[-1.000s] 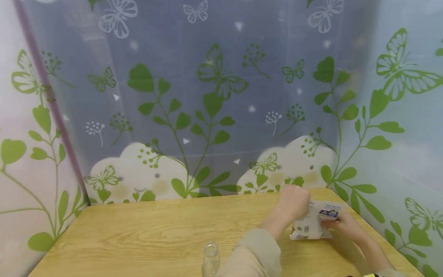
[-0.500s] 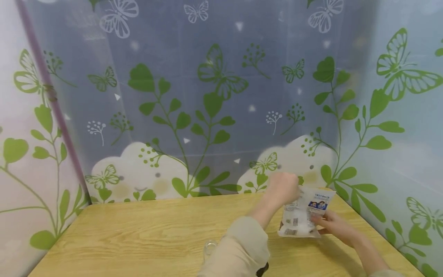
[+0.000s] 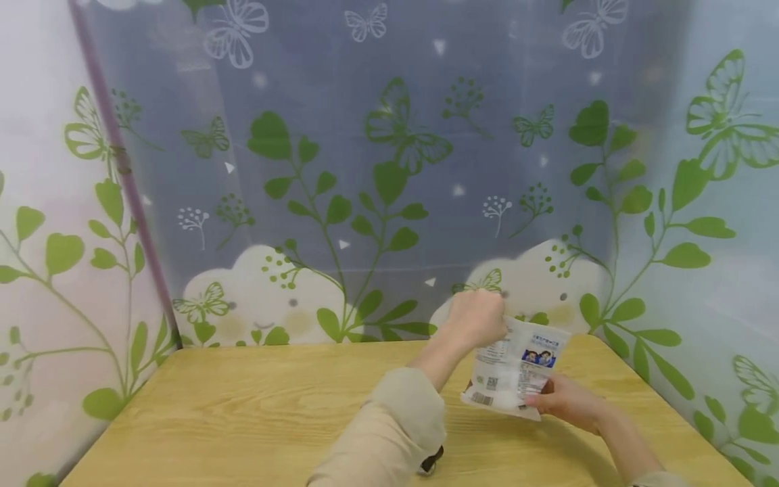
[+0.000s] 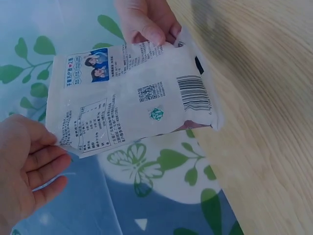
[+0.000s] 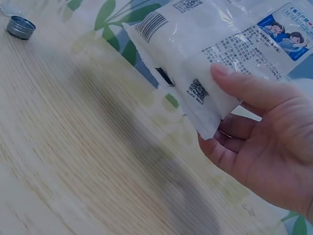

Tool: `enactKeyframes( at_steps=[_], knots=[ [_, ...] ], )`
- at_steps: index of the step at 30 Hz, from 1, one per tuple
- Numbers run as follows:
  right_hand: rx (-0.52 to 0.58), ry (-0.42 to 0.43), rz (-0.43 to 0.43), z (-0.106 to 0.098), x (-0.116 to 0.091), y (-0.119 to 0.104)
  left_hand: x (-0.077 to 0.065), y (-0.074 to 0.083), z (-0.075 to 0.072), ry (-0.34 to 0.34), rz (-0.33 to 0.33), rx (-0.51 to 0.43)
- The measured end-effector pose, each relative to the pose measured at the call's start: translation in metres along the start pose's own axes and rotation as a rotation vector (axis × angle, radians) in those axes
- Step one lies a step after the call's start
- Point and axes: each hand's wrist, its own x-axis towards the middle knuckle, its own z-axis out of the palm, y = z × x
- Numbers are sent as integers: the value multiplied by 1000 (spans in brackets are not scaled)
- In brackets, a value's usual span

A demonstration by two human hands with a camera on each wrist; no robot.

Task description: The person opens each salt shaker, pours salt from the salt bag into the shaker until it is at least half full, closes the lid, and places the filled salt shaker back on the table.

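Observation:
A white printed plastic snack bag [image 3: 508, 368] hangs tilted over the right side of the table, its back panel with barcodes and a small blue picture facing me. My left hand [image 3: 477, 316] pinches one corner at its top end; in the left wrist view the other fingers of this left hand [image 4: 27, 169] spread loosely off the bag. Near the opposite end, my right hand [image 5: 266, 122] holds the side edge, thumb on the printed face and fingers behind. A bit of reddish-brown shows at the bag's lower edge. What is inside is mostly hidden.
The wooden table [image 3: 255, 412] runs up to a printed curtain [image 3: 341, 135] with leaves and butterflies. A small round silver metal piece [image 5: 21, 28] lies on the table in the right wrist view. A dark object [image 3: 431, 462] shows beside my left sleeve [image 3: 389, 419].
Both hands have moved the bag left and raised it, turning its printed back more toward me. The clear glass at the front is now hidden behind my left sleeve. The head view has turned slightly left.

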Motion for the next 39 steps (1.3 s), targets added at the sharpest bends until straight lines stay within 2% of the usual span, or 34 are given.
enactKeyframes(
  at_steps=[3,8,15,28,35,39],
  knots=[
    [-37,27,19,5,7,2,-4,-9,1,-4,-15,-15],
    [-37,88,-13,11,14,2,-11,-28,3,-17,-39,-77],
    [-97,163,-60,16,19,-7,-20,-54,1,-38,-69,-229],
    [-191,274,-120,29,24,-26,-39,-87,-5,-26,-15,-431],
    [-177,226,-161,39,26,-36,-50,-100,-16,-45,3,-464],
    [-206,221,-188,44,27,-42,-55,-105,-20,-36,22,-467]
  ],
)
